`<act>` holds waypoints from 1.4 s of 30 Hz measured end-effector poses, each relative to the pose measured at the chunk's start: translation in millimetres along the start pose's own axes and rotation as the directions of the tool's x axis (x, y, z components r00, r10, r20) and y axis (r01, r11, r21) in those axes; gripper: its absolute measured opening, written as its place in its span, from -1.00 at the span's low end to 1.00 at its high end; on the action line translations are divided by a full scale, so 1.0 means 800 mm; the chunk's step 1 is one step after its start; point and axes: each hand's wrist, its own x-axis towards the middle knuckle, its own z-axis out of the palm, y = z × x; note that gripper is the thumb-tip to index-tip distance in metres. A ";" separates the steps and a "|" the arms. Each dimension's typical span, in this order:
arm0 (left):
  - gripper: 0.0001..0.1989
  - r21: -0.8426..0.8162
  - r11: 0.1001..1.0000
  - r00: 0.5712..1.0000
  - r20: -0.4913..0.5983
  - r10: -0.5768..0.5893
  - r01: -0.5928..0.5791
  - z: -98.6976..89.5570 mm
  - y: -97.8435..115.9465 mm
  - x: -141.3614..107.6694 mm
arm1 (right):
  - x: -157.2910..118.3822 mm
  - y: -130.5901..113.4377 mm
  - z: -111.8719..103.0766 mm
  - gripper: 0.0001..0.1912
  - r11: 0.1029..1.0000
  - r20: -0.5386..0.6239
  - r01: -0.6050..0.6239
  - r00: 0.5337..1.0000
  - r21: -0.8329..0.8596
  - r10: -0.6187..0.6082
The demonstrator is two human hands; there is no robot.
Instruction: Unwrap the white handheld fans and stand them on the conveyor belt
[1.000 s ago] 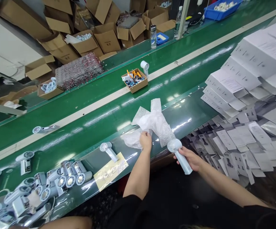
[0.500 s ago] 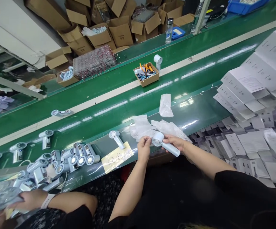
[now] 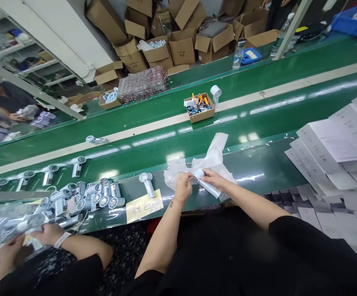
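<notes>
A pale blue handheld fan (image 3: 209, 189) is held between my hands just above the bench's near edge, its handle slanting down to the right. My left hand (image 3: 184, 187) pinches at the left side of the fan's round head; its fingertips partly hide what they grip. Closed over the head from the right is my right hand (image 3: 214, 179). Behind the fan lie crumpled white translucent packing bags (image 3: 214, 156). Another fan (image 3: 148, 183) rests left of my hands, its handle end on a yellow handwritten paper (image 3: 144, 206).
Several fans (image 3: 104, 195) are piled at the left, near a co-worker's hand (image 3: 50, 234). A small carton (image 3: 202, 117) of parts and orange-handled tools stands on the green belt beside an upright fan (image 3: 216, 94). Stacked printed papers (image 3: 329, 144) fill the right.
The fan has turned so its round front no longer faces me, and my right hand has shifted onto its head. The packing bags are now spread together. The camera view has shifted.
</notes>
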 end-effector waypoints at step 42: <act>-0.83 -0.045 0.960 0.928 0.247 0.278 -0.275 0.004 0.057 -0.042 | -0.126 -0.040 0.036 -0.55 0.990 -0.314 -0.091 0.948 -0.110 0.052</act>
